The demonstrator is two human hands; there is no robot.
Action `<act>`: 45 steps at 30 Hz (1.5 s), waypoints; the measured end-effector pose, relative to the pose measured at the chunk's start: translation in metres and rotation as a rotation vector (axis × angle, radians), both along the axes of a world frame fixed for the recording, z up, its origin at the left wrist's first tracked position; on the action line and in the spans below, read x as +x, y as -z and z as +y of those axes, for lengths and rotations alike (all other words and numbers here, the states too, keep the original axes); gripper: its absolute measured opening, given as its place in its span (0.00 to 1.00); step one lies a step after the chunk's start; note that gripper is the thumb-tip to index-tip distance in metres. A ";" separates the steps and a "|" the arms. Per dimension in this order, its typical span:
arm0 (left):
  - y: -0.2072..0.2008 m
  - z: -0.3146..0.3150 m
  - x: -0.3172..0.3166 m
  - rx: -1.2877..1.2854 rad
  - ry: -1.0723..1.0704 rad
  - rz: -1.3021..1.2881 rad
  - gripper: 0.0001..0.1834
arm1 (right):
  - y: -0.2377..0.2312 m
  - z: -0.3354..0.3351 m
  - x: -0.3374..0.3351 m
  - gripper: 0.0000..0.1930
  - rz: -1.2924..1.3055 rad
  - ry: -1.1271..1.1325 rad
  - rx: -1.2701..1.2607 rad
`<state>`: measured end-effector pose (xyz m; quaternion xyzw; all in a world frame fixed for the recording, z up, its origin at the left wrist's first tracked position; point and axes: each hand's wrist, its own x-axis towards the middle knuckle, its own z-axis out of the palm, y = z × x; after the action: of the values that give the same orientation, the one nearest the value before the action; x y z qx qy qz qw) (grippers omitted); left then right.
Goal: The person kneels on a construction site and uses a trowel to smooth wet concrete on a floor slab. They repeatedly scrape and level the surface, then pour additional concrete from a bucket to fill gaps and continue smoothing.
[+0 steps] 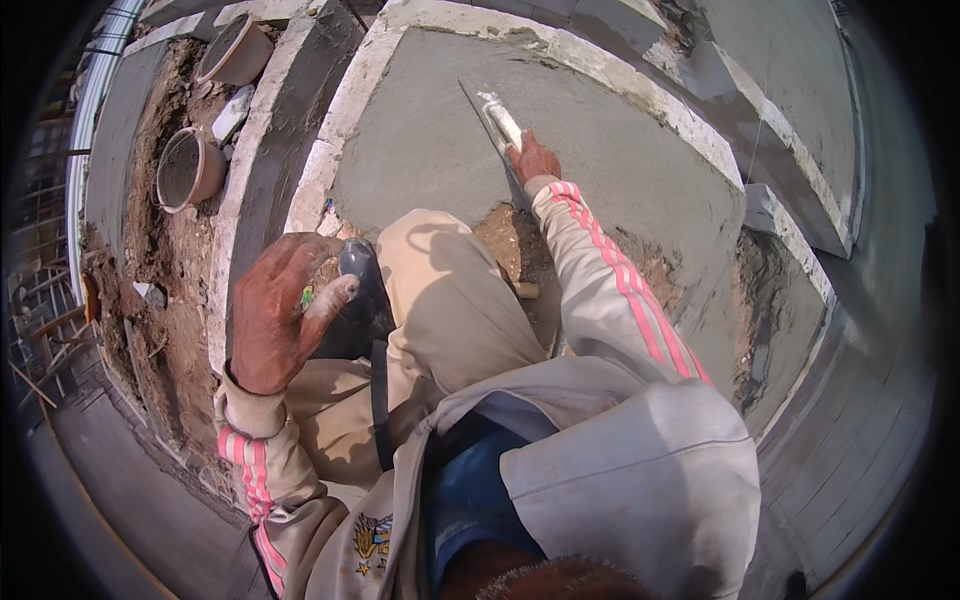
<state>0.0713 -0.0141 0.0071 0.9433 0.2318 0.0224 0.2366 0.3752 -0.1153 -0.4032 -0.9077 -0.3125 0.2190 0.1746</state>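
My right hand (pixel 535 160) is closed round the pale handle of a plastering trowel (pixel 502 120). The trowel's long, narrow blade lies against the wet grey mortar (pixel 420 120), which looks smooth over most of the bed. Close to my knees the mortar stops at a ragged edge, with brown soil (pixel 515 240) showing. My left hand (pixel 280 315) hovers by my left leg, near the toe of a dark boot (pixel 362 265). Its fingers curve, with the thumb held apart from them. A tiny green thing shows between thumb and fingers; whether the hand touches it, I cannot tell.
Pale concrete borders (pixel 330 140) frame the mortar bed. Two mortar-smeared buckets, one nearer (pixel 195 170) and one farther (pixel 238 52), lie tilted on soil at the left. Stepped concrete ledges (pixel 780 120) rise at the right. Paving (pixel 860 430) runs along the lower right.
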 end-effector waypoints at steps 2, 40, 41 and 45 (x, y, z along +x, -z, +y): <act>-0.002 -0.001 -0.003 0.025 0.011 -0.025 0.17 | -0.010 0.011 -0.027 0.28 0.023 -0.148 -0.016; 0.001 0.018 -0.042 0.018 -0.099 0.007 0.20 | -0.006 0.091 0.036 0.26 -0.085 -0.293 -0.039; 0.001 0.019 -0.042 0.033 -0.091 -0.009 0.20 | -0.004 0.097 0.024 0.26 -0.088 -0.339 -0.045; -0.002 0.019 -0.052 0.046 -0.105 0.003 0.21 | -0.003 0.068 -0.013 0.29 -0.070 -0.577 -0.058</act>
<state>0.0190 0.0047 0.0088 0.9351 0.2806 0.0384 0.2132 0.3618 -0.0476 -0.4004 -0.7930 -0.5571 0.2369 0.0682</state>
